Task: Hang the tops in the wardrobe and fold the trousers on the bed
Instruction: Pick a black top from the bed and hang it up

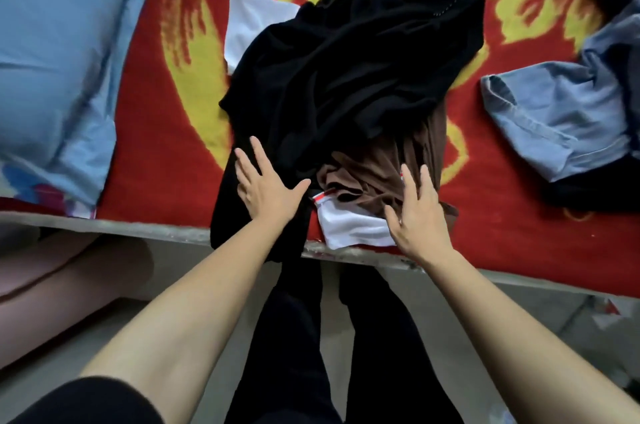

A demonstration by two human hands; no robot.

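Clothes (363, 53) lie heaped and unsorted on the bed (156, 112), nothing visibly folded or hung, so the task looks barely begun, left hand (266, 186) flat on black cloth (311, 105), right hand (417, 212) on brown cloth (367, 167), each grip released.

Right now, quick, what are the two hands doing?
Left hand: open, fingers straight, flat on the black garment.
Right hand: open, fingers spread over the brown garment, holding nothing.
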